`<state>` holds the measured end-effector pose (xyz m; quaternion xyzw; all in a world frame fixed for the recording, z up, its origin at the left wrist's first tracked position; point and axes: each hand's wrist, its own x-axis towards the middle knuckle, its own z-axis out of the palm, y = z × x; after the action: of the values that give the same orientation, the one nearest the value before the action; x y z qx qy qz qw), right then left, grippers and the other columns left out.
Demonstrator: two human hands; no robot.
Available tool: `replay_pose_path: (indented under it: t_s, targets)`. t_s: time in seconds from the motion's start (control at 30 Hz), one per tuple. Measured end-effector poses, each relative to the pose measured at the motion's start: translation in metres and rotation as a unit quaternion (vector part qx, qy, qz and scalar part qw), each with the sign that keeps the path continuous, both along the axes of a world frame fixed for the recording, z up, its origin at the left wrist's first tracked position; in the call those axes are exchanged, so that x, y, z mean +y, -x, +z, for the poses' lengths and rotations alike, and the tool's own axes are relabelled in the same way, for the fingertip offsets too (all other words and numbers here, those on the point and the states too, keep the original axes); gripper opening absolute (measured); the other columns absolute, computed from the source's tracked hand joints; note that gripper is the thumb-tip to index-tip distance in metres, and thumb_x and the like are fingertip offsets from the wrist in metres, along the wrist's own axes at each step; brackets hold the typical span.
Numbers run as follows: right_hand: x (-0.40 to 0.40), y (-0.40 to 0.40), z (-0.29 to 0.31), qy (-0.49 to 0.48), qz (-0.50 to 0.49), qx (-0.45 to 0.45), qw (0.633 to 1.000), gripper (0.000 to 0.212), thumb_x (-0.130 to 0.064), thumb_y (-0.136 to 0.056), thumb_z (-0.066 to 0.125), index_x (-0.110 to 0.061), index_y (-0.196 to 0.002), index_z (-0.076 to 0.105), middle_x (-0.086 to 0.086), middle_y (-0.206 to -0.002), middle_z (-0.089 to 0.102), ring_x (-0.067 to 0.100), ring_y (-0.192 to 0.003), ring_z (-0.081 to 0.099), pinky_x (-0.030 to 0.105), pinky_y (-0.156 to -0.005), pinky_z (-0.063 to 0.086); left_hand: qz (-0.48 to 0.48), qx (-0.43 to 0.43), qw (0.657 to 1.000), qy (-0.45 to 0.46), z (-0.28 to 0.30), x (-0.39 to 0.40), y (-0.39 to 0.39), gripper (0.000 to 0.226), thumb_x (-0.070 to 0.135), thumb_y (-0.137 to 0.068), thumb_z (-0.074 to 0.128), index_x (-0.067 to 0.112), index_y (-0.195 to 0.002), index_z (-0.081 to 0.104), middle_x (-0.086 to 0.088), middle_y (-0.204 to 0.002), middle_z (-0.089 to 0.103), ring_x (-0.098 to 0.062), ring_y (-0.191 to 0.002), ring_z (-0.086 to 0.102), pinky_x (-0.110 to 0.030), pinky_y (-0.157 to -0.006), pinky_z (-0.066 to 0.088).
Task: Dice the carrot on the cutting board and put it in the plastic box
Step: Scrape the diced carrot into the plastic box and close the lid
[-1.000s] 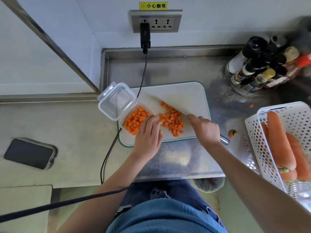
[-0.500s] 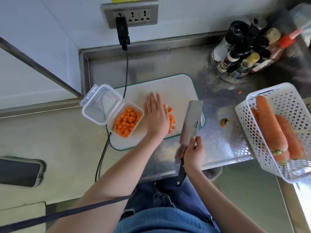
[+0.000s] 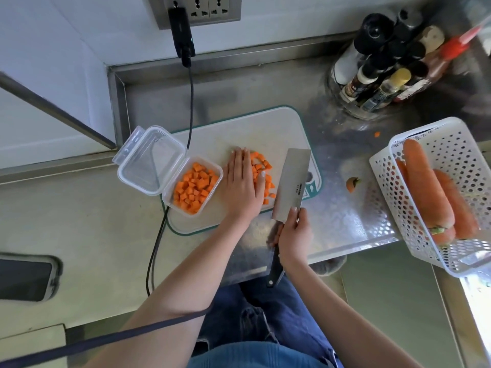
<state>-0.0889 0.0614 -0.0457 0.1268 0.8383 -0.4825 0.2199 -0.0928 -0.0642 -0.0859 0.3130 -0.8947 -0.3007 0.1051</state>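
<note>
— Two lots of carrot cubes, am I right?

— Yes. One pile of diced carrot (image 3: pixel 261 173) lies loose on the white cutting board (image 3: pixel 268 128); more dice fill the clear plastic box (image 3: pixel 195 187), which sits at the board's left end with its hinged lid (image 3: pixel 150 159) thrown open to the left.

— And the hands?

— The left hand (image 3: pixel 241 184) lies flat, palm down, fingers straight and together, on the board between the box and the loose pile. Its thumb side touches the cubes and covers some of them. It grips nothing.

— The right?

— The right hand (image 3: pixel 293 235) is curled round the black handle of a cleaver (image 3: pixel 291 181), forefinger stretched onto the blade's heel. The broad blade lies nearly flat over the board's right end, just beside the pile; whether it touches the cubes, I cannot tell.

— Beyond the board?

— A cut carrot top (image 3: pixel 352 184) rests on the steel counter (image 3: pixel 342 219) to the right. Further right, a white perforated basket (image 3: pixel 451 155) holds whole carrots (image 3: pixel 425 189). Sauce bottles (image 3: pixel 385 73) crowd the far corner. A black cable (image 3: pixel 190 102) runs from the wall socket (image 3: pixel 210 9) past the box, and a phone (image 3: pixel 24 280) lies well to the left.
</note>
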Motion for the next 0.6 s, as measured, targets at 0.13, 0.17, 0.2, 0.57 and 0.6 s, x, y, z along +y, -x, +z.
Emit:
replay_pose_path:
  t_s: [0.13,0.17,0.2,0.57,0.6]
  targets:
    - [-0.014,-0.001,0.001,-0.004,0.049,-0.003,0.999,0.031,-0.030,-0.103,0.034,-0.016,-0.077,0.044,0.012,-0.063,0.053,0.021,-0.042,0.050,0.025,-0.035,0.040,-0.025,0.048,0.998,-0.041,0.006,0.008,0.006,0.061,0.042,-0.097,0.028,0.004,-0.144,0.031,-0.013,-0.150,0.032,-0.026,-0.138,0.028,-0.036,-0.113,0.024]
    - [-0.019,-0.002,0.001,-0.004,0.064,0.001,0.998,0.030,-0.030,-0.103,0.034,-0.017,-0.077,0.044,0.009,-0.063,0.054,0.018,-0.043,0.050,0.025,-0.036,0.041,-0.032,0.053,0.997,-0.052,0.007,0.010,0.007,0.061,0.042,-0.096,0.029,0.007,-0.145,0.030,-0.011,-0.150,0.031,-0.024,-0.139,0.028,-0.035,-0.111,0.025]
    - [-0.024,-0.002,0.000,-0.001,0.071,0.005,0.997,0.030,-0.029,-0.103,0.034,-0.017,-0.077,0.045,0.006,-0.063,0.054,0.016,-0.045,0.050,0.025,-0.038,0.041,-0.039,0.058,0.996,-0.060,0.009,0.011,0.009,0.061,0.043,-0.096,0.030,0.008,-0.146,0.030,-0.010,-0.151,0.031,-0.023,-0.138,0.028,-0.033,-0.109,0.027]
    - [-0.033,0.005,0.014,0.035,0.075,0.014,0.996,0.030,-0.021,-0.103,0.033,-0.005,-0.080,0.042,0.003,-0.058,0.048,0.002,-0.038,0.041,0.015,-0.037,0.033,-0.014,0.173,0.983,-0.065,0.009,0.015,0.024,0.032,0.012,-0.093,0.053,-0.001,-0.121,0.059,-0.013,-0.132,0.053,-0.024,-0.123,0.050,-0.031,-0.105,0.038]
    - [-0.034,0.007,0.019,0.042,0.076,0.017,0.996,0.030,-0.021,-0.103,0.033,-0.002,-0.081,0.042,0.004,-0.058,0.047,0.002,-0.037,0.041,0.015,-0.036,0.032,-0.010,0.184,0.980,-0.069,0.014,0.014,0.026,0.031,0.012,-0.093,0.052,-0.002,-0.120,0.060,-0.014,-0.131,0.054,-0.025,-0.122,0.050,-0.035,-0.104,0.039]
